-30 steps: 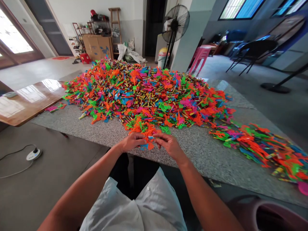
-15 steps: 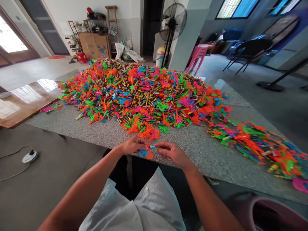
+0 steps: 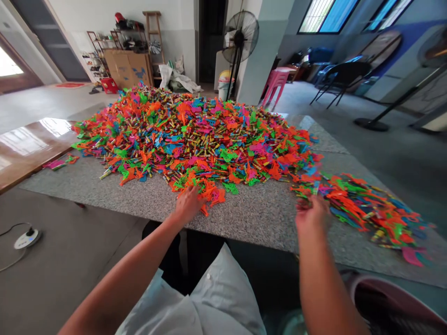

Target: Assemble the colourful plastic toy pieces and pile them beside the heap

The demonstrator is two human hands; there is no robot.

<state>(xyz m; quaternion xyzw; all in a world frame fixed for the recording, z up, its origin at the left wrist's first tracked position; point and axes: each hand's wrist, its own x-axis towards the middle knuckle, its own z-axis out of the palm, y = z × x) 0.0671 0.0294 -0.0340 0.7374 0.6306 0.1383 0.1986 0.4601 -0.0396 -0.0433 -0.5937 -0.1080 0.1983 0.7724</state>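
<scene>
A big heap of small plastic toy pieces (image 3: 195, 135) in orange, green, pink and blue, mixed with little tubes, covers the grey stone table (image 3: 258, 218). My left hand (image 3: 187, 205) rests at the heap's near edge, fingers stretched onto a cluster of orange pieces (image 3: 209, 191). My right hand (image 3: 310, 216) is far to the right, at the left end of a smaller, flatter pile of pieces (image 3: 366, 209). Its fingers curl down over the pile's edge, and what they hold is hidden.
A brown wooden table (image 3: 31, 144) adjoins on the left. A power strip (image 3: 26, 238) lies on the floor below it. A pink tub (image 3: 394, 298) stands at the bottom right. Behind the heap are a standing fan (image 3: 240, 37), a pink stool (image 3: 274, 83), chairs and shelves.
My hands were together at the table edge working a small orange and blue piece. They have parted: the right swung out to the smaller pile, the left moved forward to the orange cluster.
</scene>
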